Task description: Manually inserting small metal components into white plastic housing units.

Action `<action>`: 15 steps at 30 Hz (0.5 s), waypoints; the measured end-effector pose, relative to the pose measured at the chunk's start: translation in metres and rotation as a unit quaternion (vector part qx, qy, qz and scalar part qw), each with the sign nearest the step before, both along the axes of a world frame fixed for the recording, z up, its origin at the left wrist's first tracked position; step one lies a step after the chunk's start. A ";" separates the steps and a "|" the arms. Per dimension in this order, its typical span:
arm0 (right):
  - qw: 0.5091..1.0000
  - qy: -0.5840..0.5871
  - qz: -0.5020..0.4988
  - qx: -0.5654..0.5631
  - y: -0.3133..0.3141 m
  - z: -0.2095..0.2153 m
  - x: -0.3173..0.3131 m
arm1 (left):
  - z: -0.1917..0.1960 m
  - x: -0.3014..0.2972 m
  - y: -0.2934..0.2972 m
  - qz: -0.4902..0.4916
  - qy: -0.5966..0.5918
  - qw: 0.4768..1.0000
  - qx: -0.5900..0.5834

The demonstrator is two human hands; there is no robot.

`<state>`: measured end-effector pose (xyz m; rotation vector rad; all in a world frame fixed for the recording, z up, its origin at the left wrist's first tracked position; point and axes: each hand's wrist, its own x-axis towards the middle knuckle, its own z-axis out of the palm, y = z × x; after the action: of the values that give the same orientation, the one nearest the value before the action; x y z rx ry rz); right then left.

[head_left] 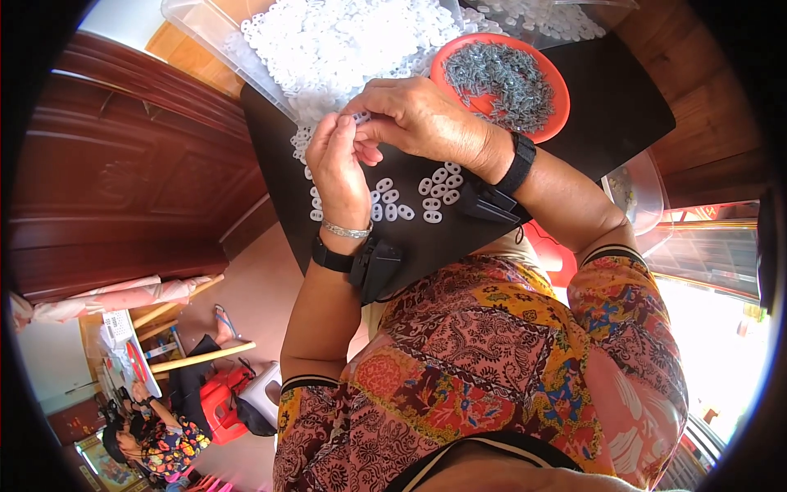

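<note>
My left hand [338,168] and my right hand [422,119] meet above the black table [504,172], fingertips together. Between them they pinch a small white plastic piece with two holes [361,118], mostly covered by the fingers. Whether a screw is also in the fingers cannot be made out. Several white oval two-hole pieces [390,196] lie on the table just right of my left wrist. Another cluster of the same pieces [439,190] rests below my right wrist. Beside my right hand stands a red bowl [560,123] of grey metal screws [508,82].
A clear plastic bin [215,37] heaped with white pieces [348,45] stands at the far side, with a second clear bin [619,6] at far right. Dark wooden panelling [123,164] is at left. At lower left another person [164,439] sits near a red stool [221,402].
</note>
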<state>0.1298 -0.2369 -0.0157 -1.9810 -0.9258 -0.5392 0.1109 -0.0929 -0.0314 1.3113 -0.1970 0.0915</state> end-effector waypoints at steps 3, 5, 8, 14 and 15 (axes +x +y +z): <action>1.000 -0.011 -0.003 -0.005 0.001 0.001 -0.001 | 0.001 -0.001 -0.001 0.006 0.009 1.000 -0.013; 1.000 -0.012 -0.007 -0.009 0.000 0.003 -0.002 | 0.003 -0.002 -0.003 0.010 0.002 1.000 -0.002; 1.000 0.001 -0.015 -0.003 0.001 0.004 -0.006 | 0.001 -0.003 -0.003 0.017 -0.001 1.000 -0.001; 1.000 0.007 -0.011 -0.011 0.003 0.004 -0.010 | 0.001 -0.008 -0.003 0.027 -0.010 1.000 -0.008; 1.000 0.006 -0.012 -0.013 0.003 0.004 -0.011 | 0.001 -0.009 -0.003 0.026 -0.011 1.000 -0.010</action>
<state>0.1191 -0.2339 -0.0120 -2.0191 -0.9075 -0.5309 0.1022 -0.0957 -0.0300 1.2952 -0.1790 0.1517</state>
